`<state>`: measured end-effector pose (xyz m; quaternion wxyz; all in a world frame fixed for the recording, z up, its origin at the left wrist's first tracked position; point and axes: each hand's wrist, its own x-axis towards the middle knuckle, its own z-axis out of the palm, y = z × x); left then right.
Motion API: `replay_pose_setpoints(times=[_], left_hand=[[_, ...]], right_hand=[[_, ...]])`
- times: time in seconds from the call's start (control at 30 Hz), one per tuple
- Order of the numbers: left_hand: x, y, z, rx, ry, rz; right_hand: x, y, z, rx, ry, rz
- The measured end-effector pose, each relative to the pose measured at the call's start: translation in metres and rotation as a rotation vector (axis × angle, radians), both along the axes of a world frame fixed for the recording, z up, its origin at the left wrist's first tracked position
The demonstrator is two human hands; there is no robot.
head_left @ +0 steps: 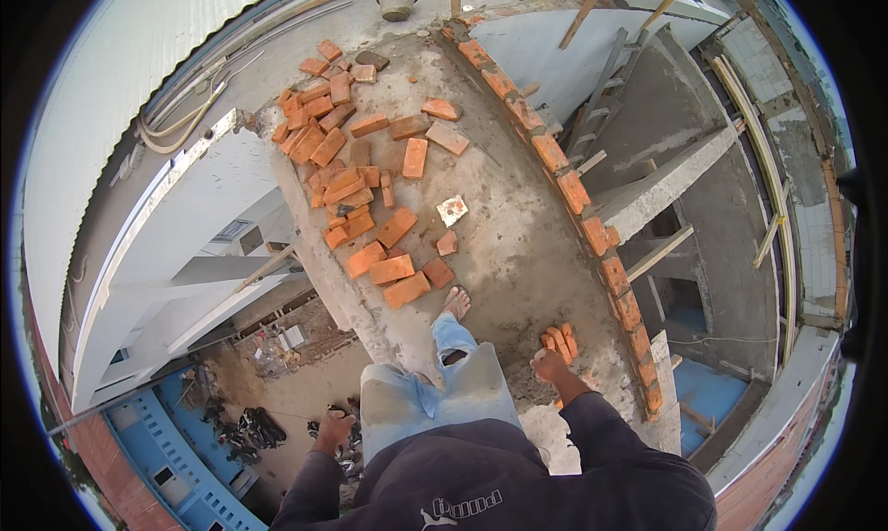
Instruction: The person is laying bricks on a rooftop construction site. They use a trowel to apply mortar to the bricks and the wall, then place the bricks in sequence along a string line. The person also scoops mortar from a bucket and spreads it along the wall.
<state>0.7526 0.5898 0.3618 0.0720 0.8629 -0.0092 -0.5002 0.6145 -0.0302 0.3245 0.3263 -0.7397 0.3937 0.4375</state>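
My right hand (549, 365) is closed, low on the right beside my knee. Just beyond its fingers are a few orange bricks (561, 343) side by side; whether the hand grips something joined to them I cannot tell. My left hand (334, 430) hangs by my left thigh with fingers curled, and nothing shows in it. A low curved course of bricks (573, 192) in grey mortar runs along the right edge of the slab. Ahead to the left lies a loose heap of bricks (344, 184), with several more scattered toward my bare foot (456, 303).
The narrow concrete slab (518, 244) drops off on both sides. Far below on the left is a yard with motorbikes (261, 427). On the right are a ladder (606, 92), timber props and a sunken concrete space. A bucket (398, 5) stands at the far end.
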Motion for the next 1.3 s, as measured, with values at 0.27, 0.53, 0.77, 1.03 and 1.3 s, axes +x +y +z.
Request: replay_pose_setpoints(times=[0.27,0.53,0.77,1.03,1.3], left_hand=[[0.245,-0.094,-0.153,0.032,-0.2,-0.005],[0.368,-0.156,-0.429,0.08,-0.345,-0.269],[0.407,-0.154,-0.535,0.003,-0.375,-0.539],[0.433,-0.153,-0.52,0.066,-0.178,-0.425],[0.424,-0.162,-0.456,-0.028,-0.254,-0.232]], right_hand=[[0.241,0.055,-0.183,0.057,0.008,0.581],[0.475,0.148,-0.393,-0.166,-0.403,1.059],[0.58,0.173,-0.498,-0.414,-0.475,1.401],[0.539,0.131,-0.477,-0.434,-0.171,0.799],[0.359,0.152,-0.421,-0.026,-0.031,-0.484]])
